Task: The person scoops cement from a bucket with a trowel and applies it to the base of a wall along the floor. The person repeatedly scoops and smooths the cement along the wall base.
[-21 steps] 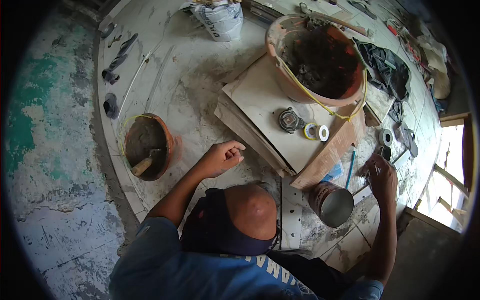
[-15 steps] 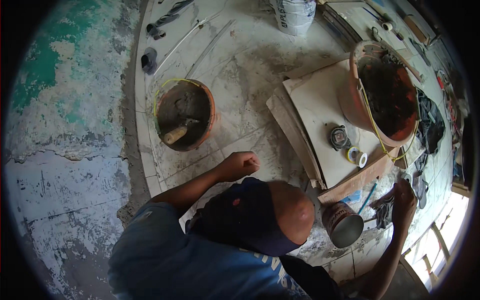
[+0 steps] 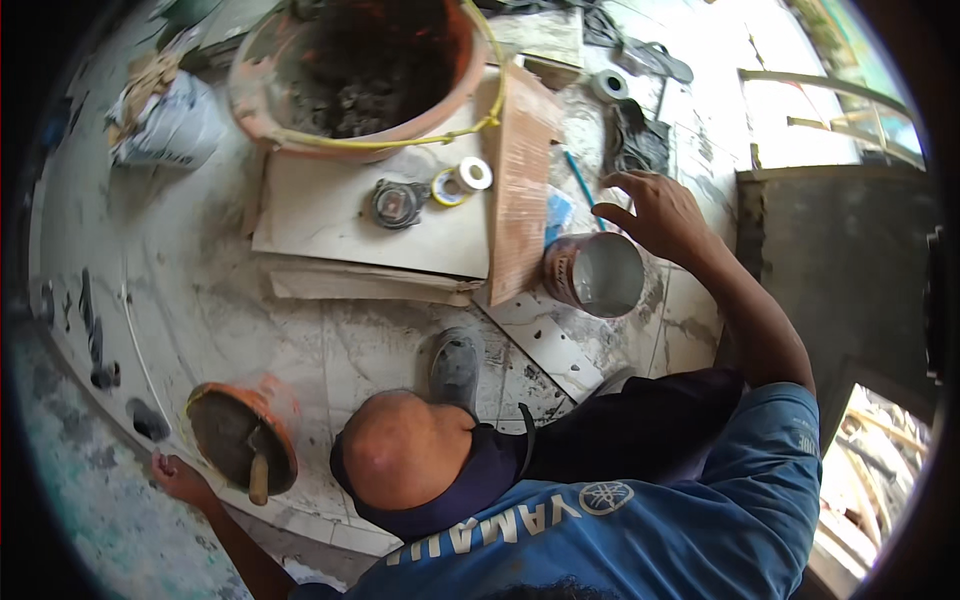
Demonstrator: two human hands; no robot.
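Observation:
My right hand [image 3: 662, 218] reaches over a paint tin [image 3: 566, 270], thumb and fingers apart, holding nothing that I can see. The tin stands upright on the tiled floor with a pale grey inside. At the lower left my left hand [image 3: 182, 480] is beside a small orange bucket [image 3: 284, 430], its fingers curled together. Whether anything small is pinched in them cannot be made out. Grey mortar [image 3: 222, 428] fills the lower part of that bucket, and a wooden-handled trowel [image 3: 259, 478] rests in it.
A large orange bucket [image 3: 465, 75] of dark mortar stands on stacked tiles [image 3: 330, 236]. On the stack are a tape measure [image 3: 398, 204] and tape rolls [image 3: 473, 174]. Beside it lie a wooden board [image 3: 525, 170], a blue stick [image 3: 578, 180] and dark cloth [image 3: 638, 140]. A white sack [image 3: 180, 125] stands far left.
The view has swung to the right. My right hand has come from near the dark cloth to over the tin, its fingers spreading. My left hand is now beside the small bucket's near side.

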